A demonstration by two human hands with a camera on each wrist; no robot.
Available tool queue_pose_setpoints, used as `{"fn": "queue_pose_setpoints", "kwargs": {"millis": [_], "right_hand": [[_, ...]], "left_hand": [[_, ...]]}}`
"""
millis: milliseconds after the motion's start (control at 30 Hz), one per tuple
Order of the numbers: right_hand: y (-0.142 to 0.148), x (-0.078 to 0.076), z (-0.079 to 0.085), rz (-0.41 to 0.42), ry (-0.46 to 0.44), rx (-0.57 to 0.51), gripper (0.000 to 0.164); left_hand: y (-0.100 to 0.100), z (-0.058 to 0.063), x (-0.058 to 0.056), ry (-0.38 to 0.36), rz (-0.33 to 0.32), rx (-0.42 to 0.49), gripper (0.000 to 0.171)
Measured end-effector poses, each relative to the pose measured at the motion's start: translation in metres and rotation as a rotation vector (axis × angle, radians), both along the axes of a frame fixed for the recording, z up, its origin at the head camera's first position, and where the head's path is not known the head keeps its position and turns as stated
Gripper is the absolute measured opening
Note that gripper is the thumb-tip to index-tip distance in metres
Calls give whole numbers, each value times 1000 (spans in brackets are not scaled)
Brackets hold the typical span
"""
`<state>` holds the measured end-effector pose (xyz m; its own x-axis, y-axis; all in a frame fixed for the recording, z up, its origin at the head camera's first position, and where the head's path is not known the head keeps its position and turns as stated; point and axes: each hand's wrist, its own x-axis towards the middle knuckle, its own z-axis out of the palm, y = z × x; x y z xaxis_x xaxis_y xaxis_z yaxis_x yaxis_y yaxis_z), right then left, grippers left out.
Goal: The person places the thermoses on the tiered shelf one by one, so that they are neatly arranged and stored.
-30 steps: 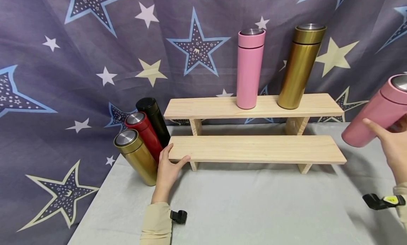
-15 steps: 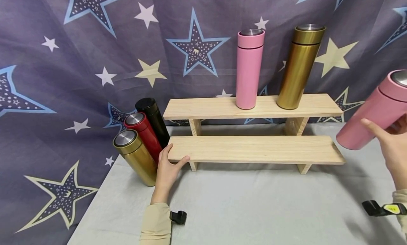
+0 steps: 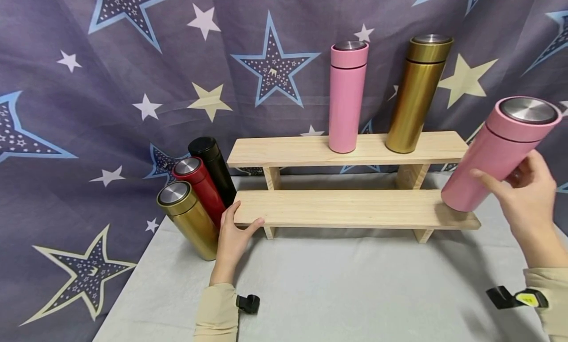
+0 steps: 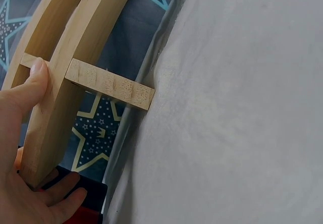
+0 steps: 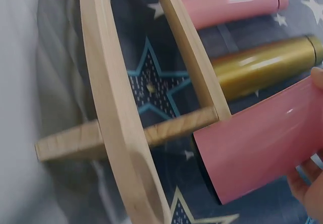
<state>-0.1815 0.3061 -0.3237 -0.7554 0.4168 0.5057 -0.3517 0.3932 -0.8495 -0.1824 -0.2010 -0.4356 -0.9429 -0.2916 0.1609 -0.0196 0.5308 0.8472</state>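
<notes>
My right hand (image 3: 525, 204) grips a pink thermos (image 3: 497, 150) with a steel-topped lid. The thermos leans, its base above the right end of the two-tier wooden shelf's (image 3: 346, 209) lower board. In the right wrist view a gap shows between the base of the pink thermos (image 5: 262, 143) and that board. My left hand (image 3: 233, 243) holds the left end of the lower board, with the thumb at its front edge. The left wrist view shows the fingers of my left hand (image 4: 25, 133) around the board's end. A second pink thermos (image 3: 348, 103) and a gold thermos (image 3: 417, 98) stand on the upper board.
Left of the shelf, close to my left hand, stand a black thermos (image 3: 215, 167), a red thermos (image 3: 201, 187) and another gold thermos (image 3: 191, 223). A grey cloth (image 3: 337, 288) covers the table. Behind hangs a purple curtain (image 3: 177, 46) with stars.
My right hand has carried the pink thermos leftward, from beside the shelf to over the right end of its lower board. The left hand has stayed in place.
</notes>
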Motion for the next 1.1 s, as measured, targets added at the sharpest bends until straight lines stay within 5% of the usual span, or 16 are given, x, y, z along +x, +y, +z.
{"fn": "queue_pose_setpoints", "kwargs": {"millis": [1100], "right_hand": [[-126,-14,11,415,63,-28,70]], "left_hand": [[0,-1,-1,-1,-1,-29,88]]}}
